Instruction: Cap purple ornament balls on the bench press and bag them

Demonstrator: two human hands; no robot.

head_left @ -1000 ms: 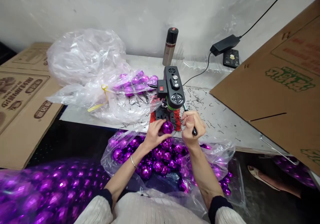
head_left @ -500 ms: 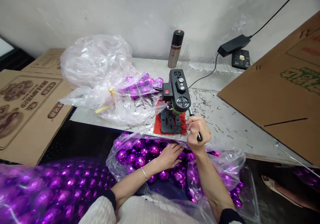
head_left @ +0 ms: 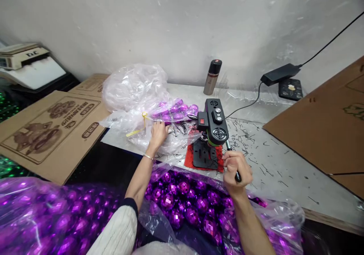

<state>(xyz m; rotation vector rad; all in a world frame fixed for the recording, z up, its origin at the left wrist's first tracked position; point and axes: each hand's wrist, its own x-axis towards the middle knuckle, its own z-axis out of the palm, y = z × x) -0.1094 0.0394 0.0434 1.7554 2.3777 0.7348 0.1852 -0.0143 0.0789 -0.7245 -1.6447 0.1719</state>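
My right hand (head_left: 237, 171) is wrapped round the black-gripped lever (head_left: 238, 176) of a small black press machine (head_left: 216, 122). The machine's slotted base (head_left: 205, 155) stands on a red cloth (head_left: 190, 158), with nothing visible on it. Left of the machine, my left hand (head_left: 159, 134) is at a clear plastic bag (head_left: 136, 86) tied with a yellow strip, beside several shiny purple mirror balls (head_left: 178, 116). Its fingers are curled down, and what they hold, if anything, is hidden. Below the table edge, an open clear bag (head_left: 287, 213) is full of purple mirror balls (head_left: 184, 187).
Small dark wire-like bits (head_left: 247, 137) litter the white tabletop (head_left: 273, 152). A spray can (head_left: 212, 77) and a black power adapter (head_left: 281, 74) are near the wall. Cardboard boxes (head_left: 57, 126) flank the table. More bagged purple balls (head_left: 57, 217) fill the lower left.
My left hand has left the purple balls in the open bag and moved up and left to the bag on the table. My right hand still grips the lever. The view has shifted left.
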